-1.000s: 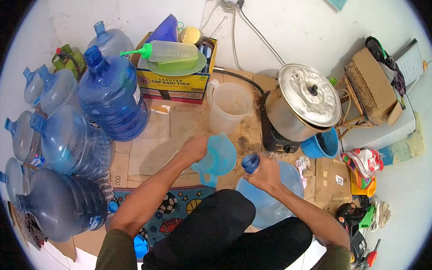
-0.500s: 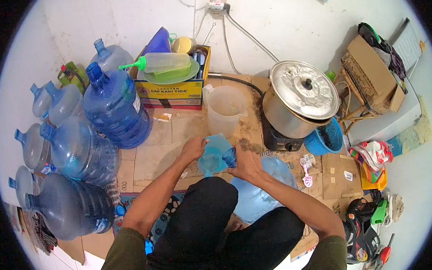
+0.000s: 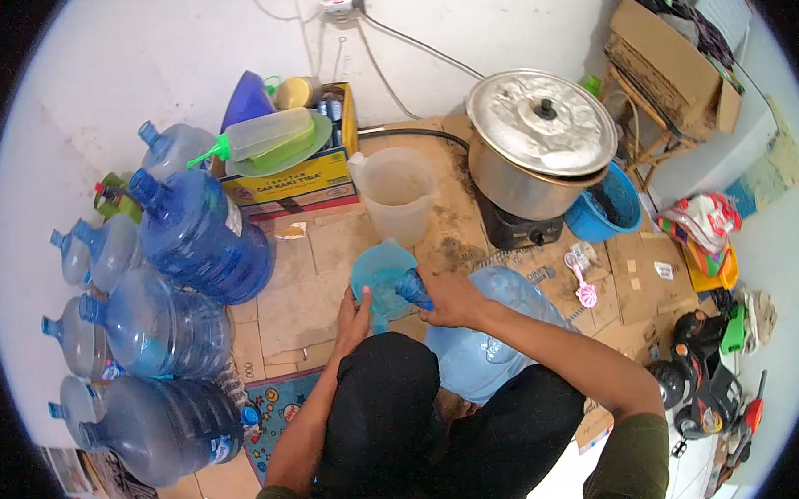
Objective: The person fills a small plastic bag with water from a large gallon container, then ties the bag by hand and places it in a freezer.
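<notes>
Biggest thing first: a large, round, pale-blue clear plastic water bottle (image 3: 477,358) lies tipped by the person's knees, its neck angled into a smaller see-through blue plastic jug (image 3: 383,275). Looks like the pouring step to me (can't really make out the flow, though). Right hand (image 3: 452,299) has its fingers wrapped round the bottle neck; left hand (image 3: 353,323) grips the jug's near left side. I'd say the next move calls for keeping mouth and jug lined up.
</notes>
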The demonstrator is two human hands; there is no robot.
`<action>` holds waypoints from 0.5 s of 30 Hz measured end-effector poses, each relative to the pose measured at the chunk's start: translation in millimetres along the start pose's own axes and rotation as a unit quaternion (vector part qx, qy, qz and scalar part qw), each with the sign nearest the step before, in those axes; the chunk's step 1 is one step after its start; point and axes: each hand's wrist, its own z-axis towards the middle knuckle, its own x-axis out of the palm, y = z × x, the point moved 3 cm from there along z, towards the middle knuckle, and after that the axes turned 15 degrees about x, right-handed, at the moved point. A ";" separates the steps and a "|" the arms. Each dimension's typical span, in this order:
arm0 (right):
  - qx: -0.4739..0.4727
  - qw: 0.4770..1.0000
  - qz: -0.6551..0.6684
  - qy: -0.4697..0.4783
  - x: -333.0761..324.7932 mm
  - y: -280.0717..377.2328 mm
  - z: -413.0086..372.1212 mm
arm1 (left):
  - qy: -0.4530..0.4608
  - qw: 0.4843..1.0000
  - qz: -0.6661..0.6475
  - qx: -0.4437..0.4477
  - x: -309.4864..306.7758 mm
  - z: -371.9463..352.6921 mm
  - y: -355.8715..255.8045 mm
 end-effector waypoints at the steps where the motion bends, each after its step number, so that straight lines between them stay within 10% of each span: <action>1: -0.031 0.999 0.003 -0.008 3.7 -1.9 -0.4 | 0.010 1.000 0.002 -0.001 1.1 -4.5 4.7; 15: -0.040 0.998 0.040 0.039 2.3 -6.2 -3.9 | 0.015 1.000 0.010 -0.019 -4.1 -4.0 36.0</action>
